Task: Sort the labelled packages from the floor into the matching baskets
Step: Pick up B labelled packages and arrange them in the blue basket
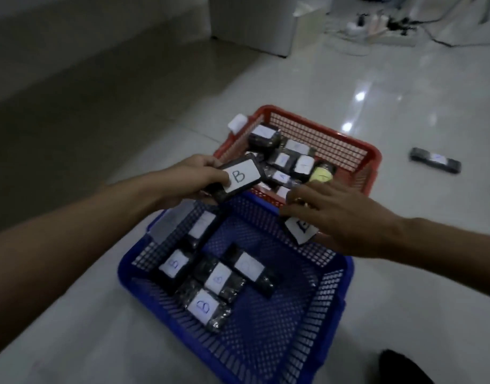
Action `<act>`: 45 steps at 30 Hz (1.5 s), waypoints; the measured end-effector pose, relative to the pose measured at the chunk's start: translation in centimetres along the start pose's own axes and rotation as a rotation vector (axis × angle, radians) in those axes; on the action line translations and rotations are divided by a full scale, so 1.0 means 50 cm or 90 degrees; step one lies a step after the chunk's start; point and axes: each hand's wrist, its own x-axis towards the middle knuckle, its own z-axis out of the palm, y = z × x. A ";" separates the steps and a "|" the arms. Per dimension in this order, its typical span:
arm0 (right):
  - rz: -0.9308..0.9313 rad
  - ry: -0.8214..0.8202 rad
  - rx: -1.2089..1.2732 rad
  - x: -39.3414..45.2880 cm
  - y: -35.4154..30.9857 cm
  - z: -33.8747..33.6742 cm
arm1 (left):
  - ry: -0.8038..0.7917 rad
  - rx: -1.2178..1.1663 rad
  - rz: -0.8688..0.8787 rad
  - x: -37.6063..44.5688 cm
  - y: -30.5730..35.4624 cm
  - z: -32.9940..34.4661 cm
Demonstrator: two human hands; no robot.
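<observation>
From my remote feed, the left hand (195,177) grips a black package labelled B (238,177) above the far rim of the blue basket (332,300), where 5 labelled packages (210,275) already lie. The right hand (338,217), fingers curled, holds a second labelled package (302,228) just beneath its palm, over the seam between the blue basket and the red basket (349,151). 1 more dark package (435,160) rests on the floor (404,106), well apart to the right.
</observation>
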 end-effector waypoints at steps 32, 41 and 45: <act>-0.079 -0.063 0.390 0.240 -0.123 0.206 | 0.320 -0.060 0.103 -0.075 -0.217 0.022; -0.113 -0.106 0.275 0.180 -0.125 0.208 | 0.297 0.038 0.107 -0.060 -0.219 0.044; -0.079 -0.160 0.188 0.146 -0.144 0.215 | 0.257 0.030 0.093 -0.051 -0.215 0.051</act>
